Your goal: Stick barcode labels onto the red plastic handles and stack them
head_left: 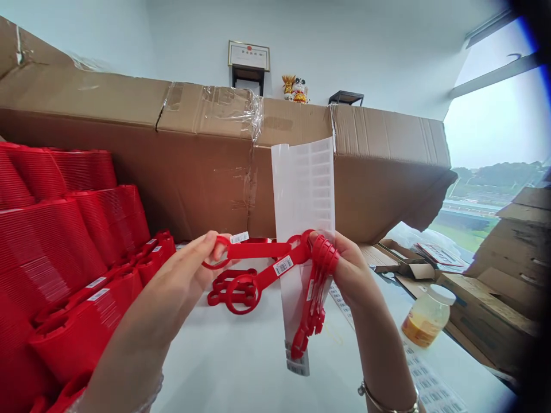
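My left hand is closed at the ringed end of a flat red plastic strip. A small white barcode label stands out by its fingertips. My right hand pinches the strip's other end area, a second strip with a barcode label on it, and a hanging bunch of similar red strips. The same hand also holds a white label sheet upright, its lower end hanging below the bunch. Behind, more red strips lie on the white table.
Tall stacks of red plastic pieces fill the left, some bearing white labels. A large taped cardboard box stands across the back. On the right are a lidded jar, label sheets and cardboard boxes beside a window.
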The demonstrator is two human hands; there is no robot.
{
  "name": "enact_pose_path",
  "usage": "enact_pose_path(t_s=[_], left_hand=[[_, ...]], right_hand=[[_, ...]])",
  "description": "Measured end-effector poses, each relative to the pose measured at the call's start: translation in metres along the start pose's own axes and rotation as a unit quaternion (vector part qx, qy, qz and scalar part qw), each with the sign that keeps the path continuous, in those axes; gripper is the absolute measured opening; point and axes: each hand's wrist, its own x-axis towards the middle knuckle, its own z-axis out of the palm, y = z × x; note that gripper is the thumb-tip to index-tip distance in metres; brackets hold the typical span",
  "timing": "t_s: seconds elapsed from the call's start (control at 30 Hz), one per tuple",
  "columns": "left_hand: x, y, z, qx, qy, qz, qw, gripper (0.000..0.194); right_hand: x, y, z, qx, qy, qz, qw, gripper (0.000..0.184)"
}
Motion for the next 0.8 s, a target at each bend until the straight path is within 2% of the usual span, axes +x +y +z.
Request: enact_pose_path(t_s=[0.07, 0.17, 0.3, 0.4, 0.53, 0.67, 0.8], left_hand=[[-0.002, -0.001, 0.007, -0.004, 0.048, 0.000, 0.999, 0.026], [0.000, -0.002, 0.018, -0.036, 0.071, -0.046, 0.996, 0.026], [0.003, -0.002, 0.025, -0.118, 0.032, -0.070, 0.990, 0.031], [0.002, -0.002, 0.026, -0.137, 0.011, -0.072, 0.988, 0.031], [0.002, -0.002, 0.026, -0.103, 0.037, -0.070, 0.992, 0.026], [0.004, -0.003, 0.026, -0.061, 0.052, -0.064, 0.995, 0.024], [0.002, -0.001, 0.027, -0.024, 0.067, -0.059, 0.996, 0.022]], right_hand=[[-0.002, 0.000, 0.003, 0.016, 0.002, -0.002, 1.000, 0.023], [-0.001, 0.002, 0.006, 0.038, -0.010, 0.002, 0.999, 0.019], [0.002, 0.004, 0.006, 0.043, -0.019, -0.003, 0.999, 0.017], [0.001, 0.004, 0.005, 0.041, -0.031, 0.001, 0.999, 0.013], [-0.001, 0.003, 0.004, 0.028, -0.040, -0.002, 0.999, 0.010], [-0.002, 0.000, 0.001, 0.011, -0.050, -0.001, 0.999, 0.017], [-0.002, -0.001, -0.001, 0.008, -0.030, 0.010, 0.999, 0.022]])
